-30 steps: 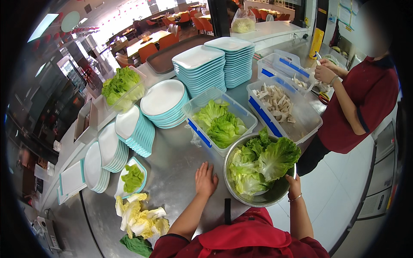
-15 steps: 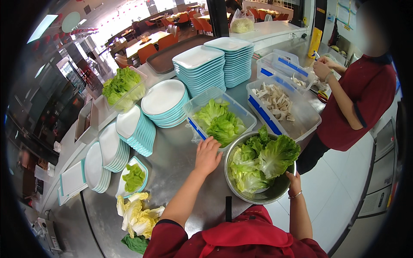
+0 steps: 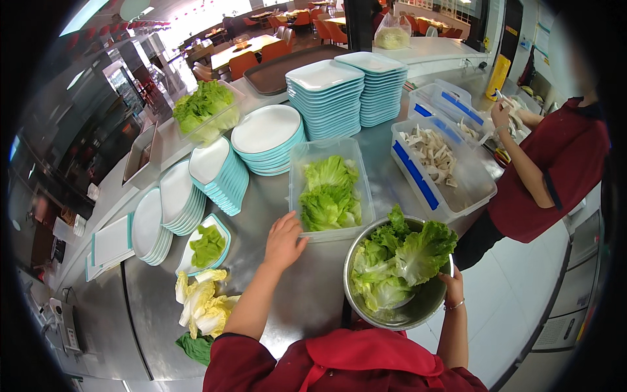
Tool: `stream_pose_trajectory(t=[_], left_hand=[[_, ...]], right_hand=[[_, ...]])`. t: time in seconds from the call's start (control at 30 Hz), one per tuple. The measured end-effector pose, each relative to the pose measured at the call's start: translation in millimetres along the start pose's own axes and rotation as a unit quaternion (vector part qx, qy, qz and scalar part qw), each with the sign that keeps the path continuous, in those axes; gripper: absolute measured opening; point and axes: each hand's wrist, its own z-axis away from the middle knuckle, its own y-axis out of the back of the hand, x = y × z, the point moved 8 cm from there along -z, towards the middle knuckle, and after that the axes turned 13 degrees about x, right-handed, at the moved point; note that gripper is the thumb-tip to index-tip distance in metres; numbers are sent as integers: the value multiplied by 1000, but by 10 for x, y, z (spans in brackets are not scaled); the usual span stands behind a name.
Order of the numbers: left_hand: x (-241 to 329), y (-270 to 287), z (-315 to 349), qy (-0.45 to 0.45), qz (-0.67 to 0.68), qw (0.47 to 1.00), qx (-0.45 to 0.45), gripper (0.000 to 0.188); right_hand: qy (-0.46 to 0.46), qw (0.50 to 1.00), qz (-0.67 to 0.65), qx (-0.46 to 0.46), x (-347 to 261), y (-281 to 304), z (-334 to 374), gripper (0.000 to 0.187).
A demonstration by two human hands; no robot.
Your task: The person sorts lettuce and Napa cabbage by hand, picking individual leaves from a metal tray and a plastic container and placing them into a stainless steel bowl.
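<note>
My right hand (image 3: 452,287) grips the right rim of a metal bowl (image 3: 428,308), fingers round its edge. Green lettuce leaves (image 3: 392,264) fill the bowl, which is held at the table's front edge. My left hand (image 3: 285,242) has its fingers spread, at the near left corner of a clear plastic container (image 3: 298,189); whether the fingertips touch it I cannot tell. More lettuce (image 3: 331,193) lies inside that container, straight ahead of me. To the left, a small white-and-turquoise plate (image 3: 219,256) bears lettuce pieces (image 3: 207,246), with pale cabbage leaves (image 3: 206,310) nearer me.
Stacked white-and-turquoise plates (image 3: 326,104) line the far side and left of the steel table (image 3: 287,307). A container of sliced mushrooms (image 3: 428,153) stands at right, beside a co-worker in dark red (image 3: 545,176). A tub of lettuce (image 3: 208,108) sits on the far left ledge.
The lettuce container has turned and now stands squarer to me, a little to the left of the bowl. My left hand has moved left. My right hand still grips the bowl.
</note>
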Motion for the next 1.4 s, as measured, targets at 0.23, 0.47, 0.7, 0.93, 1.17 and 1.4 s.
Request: stream_pose_trajectory(t=[0.23,0.47,0.7,0.93,1.17,1.4], left_hand=[[-23,395,483,22,-10,999,-34,17],[130,915,954,4,-56,989,-139,21],[120,1030,671,134,-20,987,-83,45],[-114,431,602,129,-28,981,-139,63],[-157,305,607,95,-30,981,-166,52],[-202,621,522,104,15,992,-72,20]], right_hand=[[28,998,-18,59,41,253,-45,39],[49,993,-31,106,61,235,-192,35],[50,996,-32,65,99,70,-415,35],[33,997,-19,67,73,19,-464,36],[47,997,1,69,59,28,-451,37],[52,998,-9,39,128,65,-526,39]])
